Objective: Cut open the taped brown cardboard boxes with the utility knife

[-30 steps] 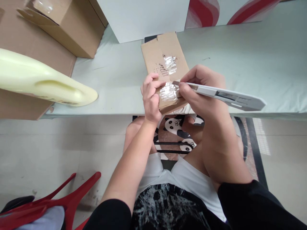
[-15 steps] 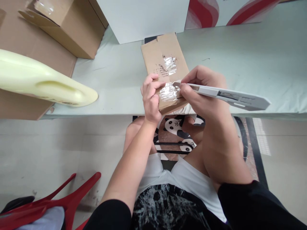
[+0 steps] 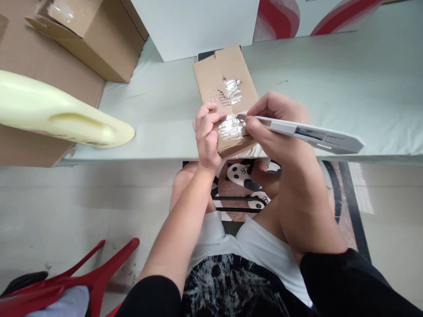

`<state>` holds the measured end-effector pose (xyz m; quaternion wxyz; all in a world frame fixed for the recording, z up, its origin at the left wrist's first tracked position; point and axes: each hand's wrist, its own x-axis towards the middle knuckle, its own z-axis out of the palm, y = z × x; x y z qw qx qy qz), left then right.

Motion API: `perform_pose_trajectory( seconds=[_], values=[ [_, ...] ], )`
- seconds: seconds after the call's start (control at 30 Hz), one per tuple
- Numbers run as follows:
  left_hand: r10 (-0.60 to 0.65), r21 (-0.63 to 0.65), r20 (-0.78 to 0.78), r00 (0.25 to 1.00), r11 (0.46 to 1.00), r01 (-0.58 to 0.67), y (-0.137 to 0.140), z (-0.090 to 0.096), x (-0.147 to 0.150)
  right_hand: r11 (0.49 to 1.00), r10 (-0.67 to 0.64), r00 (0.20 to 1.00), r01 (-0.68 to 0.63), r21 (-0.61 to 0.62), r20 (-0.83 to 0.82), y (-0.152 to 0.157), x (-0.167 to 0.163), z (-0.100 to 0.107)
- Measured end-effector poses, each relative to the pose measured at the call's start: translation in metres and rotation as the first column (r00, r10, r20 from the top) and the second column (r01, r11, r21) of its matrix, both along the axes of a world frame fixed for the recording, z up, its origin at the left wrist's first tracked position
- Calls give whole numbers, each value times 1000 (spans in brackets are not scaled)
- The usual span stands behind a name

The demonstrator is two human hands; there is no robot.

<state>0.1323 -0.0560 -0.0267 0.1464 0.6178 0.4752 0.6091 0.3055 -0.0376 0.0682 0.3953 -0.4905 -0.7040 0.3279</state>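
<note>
A small brown cardboard box (image 3: 228,66) lies tilted at the near edge of the table, with two patches of shiny clear tape (image 3: 231,127) on its top. My left hand (image 3: 207,136) grips the box's left side near its front corner, fingers curled over the top. In my right hand (image 3: 280,119) is a box cutter (image 3: 327,136) with a white-grey handle, pinched near its blade end. Its blade tip touches or hovers just over the nearer tape; I cannot tell which. The handle points off to the right.
Behind the box stand a white carton (image 3: 198,26) and a red-and-white one (image 3: 277,17). Brown cardboard boxes (image 3: 109,39) and a pale yellow smooth object (image 3: 66,114) occupy the left of the cloth-covered table (image 3: 330,75). A red stool (image 3: 99,268) is at lower left.
The box cutter and my right hand have shifted slightly left, the handle's end dipping a little. My left hand keeps its hold on the box.
</note>
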Motion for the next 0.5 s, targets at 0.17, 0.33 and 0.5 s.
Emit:
perform_pose_trajectory(
  seconds=[0.17,0.33,0.5],
  values=[
    [5,-7,3,1000,1000,-5,0,-1,1,999,27,1000,-27,-33,-9,-1,3,2],
    [7,9,9,1000,1000,-7,0,1,3,998,24,999,-26,-50,-33,-1,3,4],
    [25,-9,1,1000,1000,-25,-1,1,5,997,36,998,-39,-59,-43,-1,3,5]
  ],
)
